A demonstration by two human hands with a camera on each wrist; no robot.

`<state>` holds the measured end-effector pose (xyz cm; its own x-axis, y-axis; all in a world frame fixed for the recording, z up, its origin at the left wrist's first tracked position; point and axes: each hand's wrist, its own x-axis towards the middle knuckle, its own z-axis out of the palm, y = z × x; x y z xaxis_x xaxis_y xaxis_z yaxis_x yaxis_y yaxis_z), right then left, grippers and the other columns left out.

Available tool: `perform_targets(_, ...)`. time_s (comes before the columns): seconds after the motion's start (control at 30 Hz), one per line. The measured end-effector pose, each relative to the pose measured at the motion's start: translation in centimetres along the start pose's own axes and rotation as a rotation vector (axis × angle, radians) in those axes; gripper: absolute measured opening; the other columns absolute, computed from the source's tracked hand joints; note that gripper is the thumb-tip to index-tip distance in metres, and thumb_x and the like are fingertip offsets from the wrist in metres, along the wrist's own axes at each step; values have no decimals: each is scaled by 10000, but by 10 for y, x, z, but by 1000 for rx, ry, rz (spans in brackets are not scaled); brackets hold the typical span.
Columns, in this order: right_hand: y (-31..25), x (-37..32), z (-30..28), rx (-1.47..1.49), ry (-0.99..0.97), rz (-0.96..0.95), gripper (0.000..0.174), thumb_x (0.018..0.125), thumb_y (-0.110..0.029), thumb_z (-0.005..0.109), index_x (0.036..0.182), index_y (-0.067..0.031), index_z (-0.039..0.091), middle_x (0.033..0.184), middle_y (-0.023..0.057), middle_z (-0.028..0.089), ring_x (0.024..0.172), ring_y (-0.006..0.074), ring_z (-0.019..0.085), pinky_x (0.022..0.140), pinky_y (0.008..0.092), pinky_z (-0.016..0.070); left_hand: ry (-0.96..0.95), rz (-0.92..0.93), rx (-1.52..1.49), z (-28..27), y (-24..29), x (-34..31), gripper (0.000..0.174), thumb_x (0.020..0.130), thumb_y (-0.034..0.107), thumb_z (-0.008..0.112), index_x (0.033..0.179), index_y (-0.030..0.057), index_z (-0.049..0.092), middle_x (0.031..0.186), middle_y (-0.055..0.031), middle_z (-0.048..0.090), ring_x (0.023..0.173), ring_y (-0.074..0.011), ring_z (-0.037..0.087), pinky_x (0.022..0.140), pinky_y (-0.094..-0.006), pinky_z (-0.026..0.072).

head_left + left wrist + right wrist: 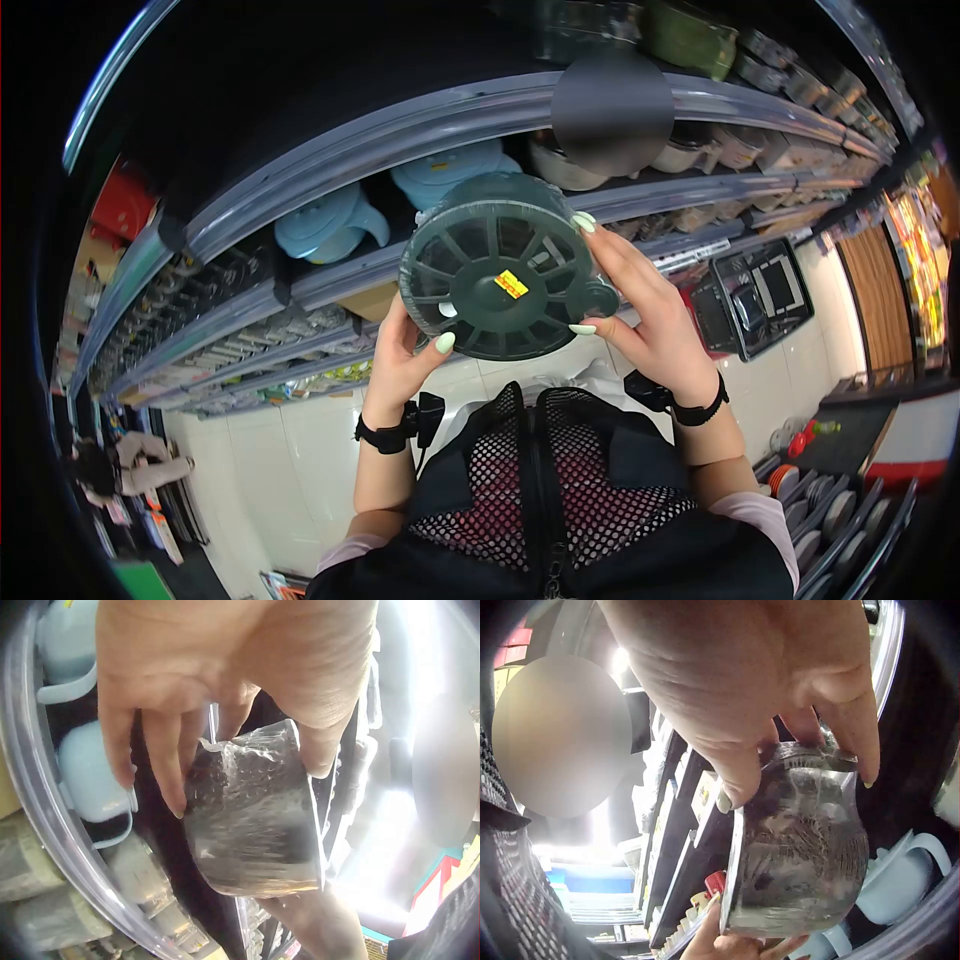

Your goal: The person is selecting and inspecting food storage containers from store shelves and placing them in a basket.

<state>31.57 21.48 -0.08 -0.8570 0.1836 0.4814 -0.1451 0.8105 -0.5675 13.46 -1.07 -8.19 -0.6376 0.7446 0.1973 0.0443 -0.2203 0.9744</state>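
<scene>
A round, clear-sided container [497,318] wrapped in plastic is held up in front of the chest. Its dark green face has spoke-like ribs, a yellow price sticker [511,285] and a small round tab at the right. My left hand [400,365] grips the lower left edge, thumb on the near face. On the right side my right hand [655,320] grips it by the tab, with fingers over the far rim. Both wrist views show the wrinkled wrap on the container's side [255,817], with thumb and fingers on opposite sides of the rim.
Shelves with a shiny front rail [380,145] run behind the container. They bear light blue lidded pots [330,225] and metal pots [565,165]. A black shopping basket [760,300] stands to the right. Another person [140,465] is at the far left.
</scene>
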Motion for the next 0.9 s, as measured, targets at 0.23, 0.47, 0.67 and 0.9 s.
perform_targets(0.23, 26, -26, -27, 71, 91, 119, 736, 762, -96, 732, 1420, -22, 412, 1414, 188, 474, 1284, 359, 475, 1047, 401, 412, -116, 3, 77, 34, 2, 38, 811, 758, 307, 807, 1389, -34, 428, 1287, -108, 565, 1191, -200, 532, 1036, -345, 386)
perform_targets(0.47, 83, -49, -61, 342, 185, 270, 797, 810, -201, 764, 1466, -24, 347, 1428, 180, 463, 1291, 271, 491, 1029, 363, 429, -119, 7, 238, 102, 21, 73, 868, 710, 110, 804, 1443, -39, 362, 1357, -168, 536, 1247, -237, 525, 1076, -370, 371)
perform_targets(0.67, 137, -66, -116, 613, 338, 398, 734, 809, -134, 759, 1437, -11, 399, 1316, 118, 523, 1154, 176, 554, 972, 326, 481, -186, 40, 295, 182, 19, 122, 854, 731, 119, 792, 1451, -27, 354, 1345, -156, 551, 1245, -244, 534, 1065, -373, 388)
perform_targets(0.9, 203, -110, -198, 630, 555, 587, 487, 885, -99, 695, 1303, 70, 511, 1108, 77, 651, 983, 117, 628, 874, 255, 503, -408, 117, 444, 288, 6, 189, 700, 832, 222, 712, 1414, -24, 413, 1208, -174, 638, 1075, -243, 634, 966, -365, 459)
